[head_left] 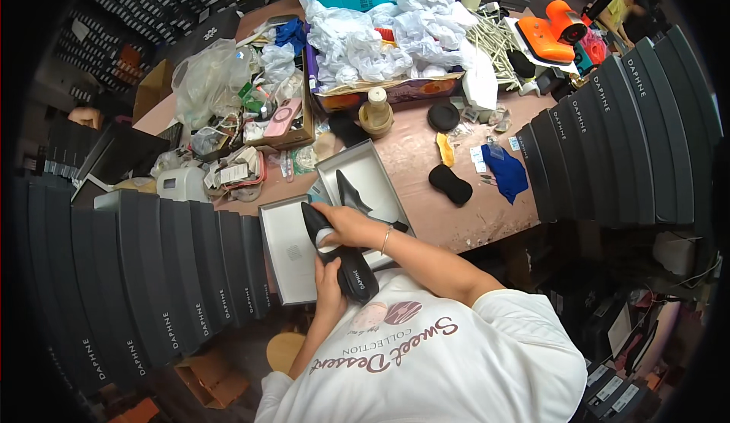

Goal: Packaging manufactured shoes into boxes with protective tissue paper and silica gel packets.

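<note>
A black pointed-toe shoe (355, 271) is held in front of my body, its toe pointing away to the left. My left hand (329, 282) is closed around its side near the middle. My right hand (350, 227) grips it near the toe, fingers at the opening, where a white wad (325, 237) shows. Beneath lies an open shoe box (384, 166) with a white inside; a second black shoe (351, 193) rests in it. The box lid (287, 259), inside up, lies to the left, partly hidden by the held shoe.
Stacked dark shoe boxes stand left (171, 271) and right (608, 142). At the back sits a carton of crumpled white paper (388, 35), beside a cluttered box (304, 130). A black pad (450, 184), blue cloth (504, 172), glue jar (376, 115) and orange device (551, 31) occupy the table.
</note>
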Tool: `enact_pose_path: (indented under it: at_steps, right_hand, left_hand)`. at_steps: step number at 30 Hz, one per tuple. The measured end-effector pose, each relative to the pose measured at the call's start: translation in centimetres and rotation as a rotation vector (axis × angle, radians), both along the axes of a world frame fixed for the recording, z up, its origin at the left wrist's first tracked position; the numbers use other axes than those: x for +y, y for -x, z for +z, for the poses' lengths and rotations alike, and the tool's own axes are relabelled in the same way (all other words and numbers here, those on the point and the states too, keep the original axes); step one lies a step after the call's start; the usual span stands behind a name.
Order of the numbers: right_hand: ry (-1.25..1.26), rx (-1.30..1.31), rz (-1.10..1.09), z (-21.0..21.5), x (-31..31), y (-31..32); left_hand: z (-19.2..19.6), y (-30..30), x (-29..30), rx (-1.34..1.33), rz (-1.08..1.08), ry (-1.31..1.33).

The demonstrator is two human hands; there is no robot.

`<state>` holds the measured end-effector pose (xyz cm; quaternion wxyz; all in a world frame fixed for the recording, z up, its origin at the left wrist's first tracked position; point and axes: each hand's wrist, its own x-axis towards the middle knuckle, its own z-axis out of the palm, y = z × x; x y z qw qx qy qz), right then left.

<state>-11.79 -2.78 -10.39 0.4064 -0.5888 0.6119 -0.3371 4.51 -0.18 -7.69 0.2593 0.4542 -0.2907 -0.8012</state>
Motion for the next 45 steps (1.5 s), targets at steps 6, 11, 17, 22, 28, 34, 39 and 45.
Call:
enact_pose_path:
  at_steps: [6, 11, 17, 22, 28, 34, 39, 45]
  right_hand:
    - [-0.111, 0.224, -0.168, -2.3, 5.8, 1.8]
    - [-0.083, 0.167, -0.234, -7.3, 6.9, 1.4]
    - [0.110, -0.052, -0.186, 0.5, 7.6, 2.6]
    - [0.243, 0.040, -0.154, 2.3, 7.4, 6.7]
    - [0.263, 0.106, -0.479, 0.7, 4.9, 23.4]
    - [0.113, 0.064, -0.321, 3.6, -2.3, 36.6]
    - [-0.157, -0.067, 0.067, -1.0, -8.6, 40.6]
    - [-0.054, -0.075, -0.195, -4.9, -8.6, 41.1]
  left_hand:
    - [-2.5, -4.6, -7.8, -0.353, -0.142, 0.389]
    - [-2.5, -3.1, -8.0, -0.427, -0.303, 0.507]
    - [-6.1, 5.3, -2.4, 0.142, -0.061, 0.041]
    - [-6.8, 9.0, -3.3, 0.032, 0.194, -0.067]
    - [-3.5, 9.1, -5.4, -0.199, 0.069, -0.107]
    - [-8.1, 10.4, -4.5, -0.319, 0.032, -0.261]
    - [-13.2, 10.1, -4.0, -0.466, -0.033, -0.285]
    - [-12.8, 10.9, -4.2, -0.573, -0.067, -0.335]
